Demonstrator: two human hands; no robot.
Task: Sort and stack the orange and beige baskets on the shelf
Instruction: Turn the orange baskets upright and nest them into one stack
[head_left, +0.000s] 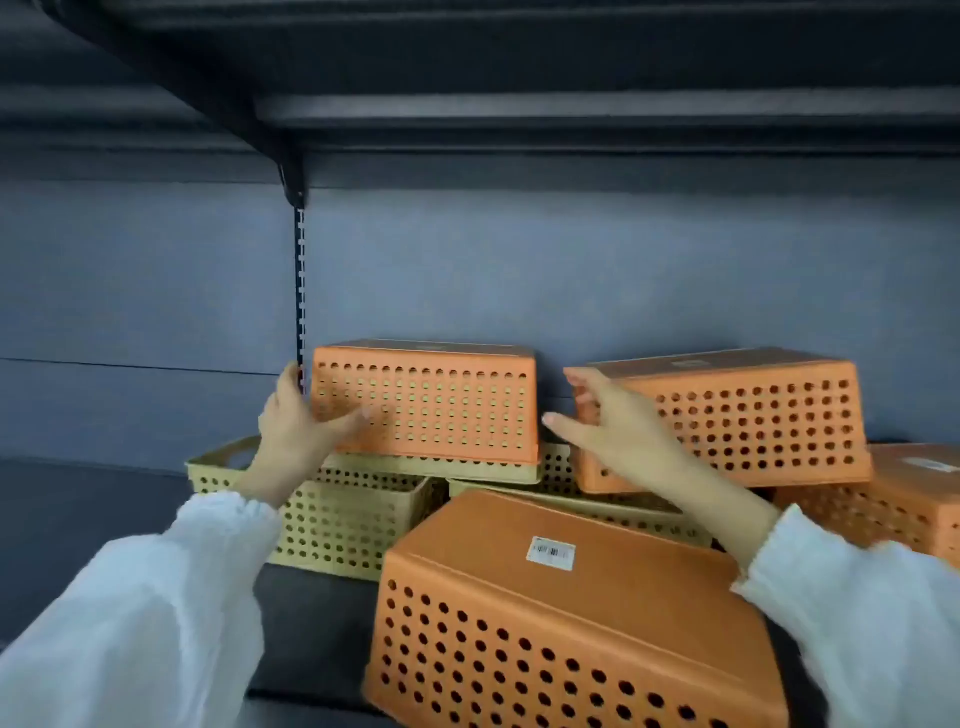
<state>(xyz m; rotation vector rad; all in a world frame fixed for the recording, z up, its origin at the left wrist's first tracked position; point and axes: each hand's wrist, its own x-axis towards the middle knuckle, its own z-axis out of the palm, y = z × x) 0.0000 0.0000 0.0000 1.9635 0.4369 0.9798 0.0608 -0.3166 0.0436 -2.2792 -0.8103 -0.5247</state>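
Observation:
Several perforated baskets lie on a dark shelf (306, 623). An upside-down orange basket (441, 405) rests on a beige one, and my left hand (296, 431) grips its left end, thumb on the front wall. My right hand (613, 431) hovers with fingers spread between that basket and a second upside-down orange basket (748, 426), holding nothing. An upright beige basket (343, 525) stands at the left. Another beige basket (597, 504) lies partly hidden in the middle. A large upside-down orange basket (561, 623) with a barcode label sits nearest me.
A further orange basket (904, 499) lies at the far right. The shelf above (571, 119) hangs low overhead. A slotted upright rail (300, 291) runs down the grey back panel (571, 270). Bare shelf surface shows at the left.

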